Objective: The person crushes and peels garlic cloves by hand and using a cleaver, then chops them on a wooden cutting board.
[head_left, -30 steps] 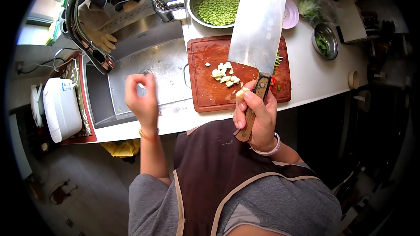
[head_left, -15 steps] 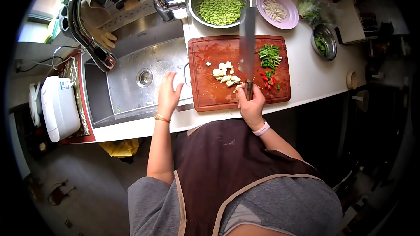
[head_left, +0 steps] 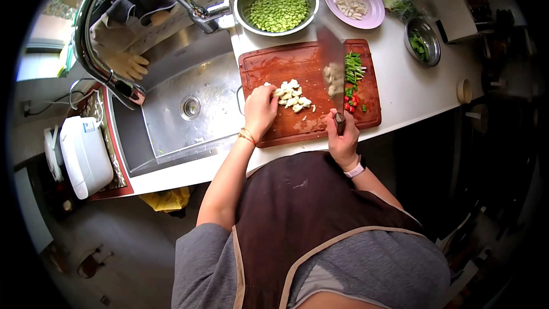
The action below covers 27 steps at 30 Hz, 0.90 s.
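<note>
On the wet brown cutting board (head_left: 283, 66) lies a small heap of crushed garlic (head_left: 294, 96). My left hand (head_left: 260, 114) is at the heap's left edge, fingers bent down and pinched at a small white garlic piece (head_left: 267, 84). Gripped by its dark handle, a cleaver (head_left: 331, 60) is in my right hand (head_left: 343, 144); its broad blade points away from me above the board, slightly blurred, and mirrors the garlic. Right of the blade are cut green scallions (head_left: 354, 67) and chopped red chilies (head_left: 350, 103).
Behind the board stand a steel bowl of green beans (head_left: 279, 10) and a pink plate (head_left: 374, 14) with pale pieces. A steel bowl of green leaves (head_left: 420, 48) sits farther right. To the left are the sink (head_left: 171, 120), the faucet (head_left: 197, 16) and a white appliance (head_left: 86, 157).
My left hand has moved from over the sink's edge to the garlic on the board. The cleaver has shifted slightly right in my right hand, and the head view has moved a little.
</note>
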Tool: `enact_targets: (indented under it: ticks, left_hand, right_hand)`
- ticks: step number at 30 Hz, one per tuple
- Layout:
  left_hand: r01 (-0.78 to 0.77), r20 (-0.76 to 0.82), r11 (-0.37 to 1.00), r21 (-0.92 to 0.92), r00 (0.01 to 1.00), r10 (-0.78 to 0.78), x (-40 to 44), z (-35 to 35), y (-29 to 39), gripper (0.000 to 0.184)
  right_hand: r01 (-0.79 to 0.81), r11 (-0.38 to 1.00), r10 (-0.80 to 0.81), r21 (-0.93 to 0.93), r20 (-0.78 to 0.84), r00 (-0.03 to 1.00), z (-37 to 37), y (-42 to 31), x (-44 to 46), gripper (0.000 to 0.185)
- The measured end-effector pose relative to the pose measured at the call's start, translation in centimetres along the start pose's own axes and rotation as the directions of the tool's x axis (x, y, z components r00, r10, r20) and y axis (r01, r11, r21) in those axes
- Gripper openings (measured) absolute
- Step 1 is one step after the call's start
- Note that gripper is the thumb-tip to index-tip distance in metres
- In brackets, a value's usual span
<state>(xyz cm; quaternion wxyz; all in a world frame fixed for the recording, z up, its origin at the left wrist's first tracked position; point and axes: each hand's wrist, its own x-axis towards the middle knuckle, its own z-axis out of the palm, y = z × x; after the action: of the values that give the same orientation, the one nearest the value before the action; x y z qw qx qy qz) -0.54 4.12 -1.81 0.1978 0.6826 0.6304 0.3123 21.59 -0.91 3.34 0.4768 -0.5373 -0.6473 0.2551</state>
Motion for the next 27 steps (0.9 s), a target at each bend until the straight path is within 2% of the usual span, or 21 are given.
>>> enact_targets:
  ticks: [2, 3, 4, 6, 8, 10, 11, 12, 13, 16, 17, 23, 27]
  left_hand:
    - [0.295, 0.123, 0.922, -0.251, 0.954, -0.272, 0.1, -0.4, -0.3, 0.020]
    - [0.305, 0.090, 0.902, -0.306, 0.952, -0.292, 0.0, -0.6, -0.5, 0.021]
    - [0.303, 0.093, 0.904, -0.302, 0.953, -0.289, 0.0, -0.8, -0.3, 0.021]
    - [0.243, 0.088, 0.942, -0.232, 0.970, -0.228, -0.4, -1.2, 0.1, 0.022]
    - [0.094, 0.123, 0.979, -0.179, 0.990, -0.073, -0.5, -1.4, 0.5, 0.033]
    - [0.195, 0.090, 0.968, -0.156, 0.979, -0.183, -0.6, -1.8, 1.0, 0.036]
    - [0.193, 0.094, 0.969, -0.156, 0.979, -0.180, -0.5, -1.8, 0.8, 0.036]
    - [0.117, -0.001, 0.986, -0.121, 0.993, -0.118, -0.4, -1.7, 0.3, 0.036]
    - [0.043, -0.095, 0.996, -0.079, 0.994, -0.051, -0.3, -1.5, 0.0, 0.036]
    - [-0.049, -0.066, 0.987, -0.154, 0.997, 0.039, -0.2, -0.7, -0.7, 0.035]
    - [-0.096, -0.066, 0.987, -0.128, 0.994, 0.088, -0.2, -0.7, -0.6, 0.033]
    - [-0.056, -0.063, 0.990, -0.130, 0.997, 0.048, -0.9, 0.7, -0.4, 0.027]
    - [-0.062, -0.089, 0.990, -0.123, 0.995, 0.051, -1.0, 0.8, -0.4, 0.024]
  right_hand:
    - [-0.120, 0.993, 0.120, -0.007, 0.009, 0.993, -0.8, -0.6, 0.5, 0.024]
    - [-0.206, 0.978, 0.206, -0.011, 0.045, 0.977, -1.5, -1.5, 0.5, 0.023]
    - [-0.209, 0.978, 0.209, -0.009, 0.041, 0.977, -1.7, -1.7, 0.5, 0.023]
    - [-0.225, 0.973, 0.229, -0.049, 0.133, 0.964, -1.9, -1.8, 0.3, 0.023]
    - [-0.218, 0.973, 0.227, -0.079, 0.135, 0.965, -1.8, -1.7, -0.6, 0.023]
    - [-0.333, 0.923, 0.370, -0.193, 0.210, 0.905, -1.8, -2.3, -0.9, 0.022]
    - [-0.352, 0.907, 0.404, -0.231, 0.240, 0.883, -1.9, -2.5, -0.8, 0.020]
    - [-0.356, 0.905, 0.407, -0.232, 0.235, 0.883, -2.1, -2.7, -0.6, 0.020]
    - [-0.325, 0.901, 0.403, -0.289, 0.273, 0.874, -2.3, -2.9, -0.4, 0.021]
    - [-0.259, 0.884, 0.399, -0.389, 0.341, 0.851, -2.7, -3.1, -0.2, 0.023]
    - [-0.223, 0.874, 0.397, -0.433, 0.370, 0.840, -2.8, -3.2, -0.1, 0.024]
    - [-0.101, 0.818, 0.407, -0.566, 0.446, 0.797, -4.0, -4.0, 0.4, 0.027]
    - [-0.065, 0.808, 0.396, -0.586, 0.459, 0.795, -3.8, -4.1, 0.7, 0.027]
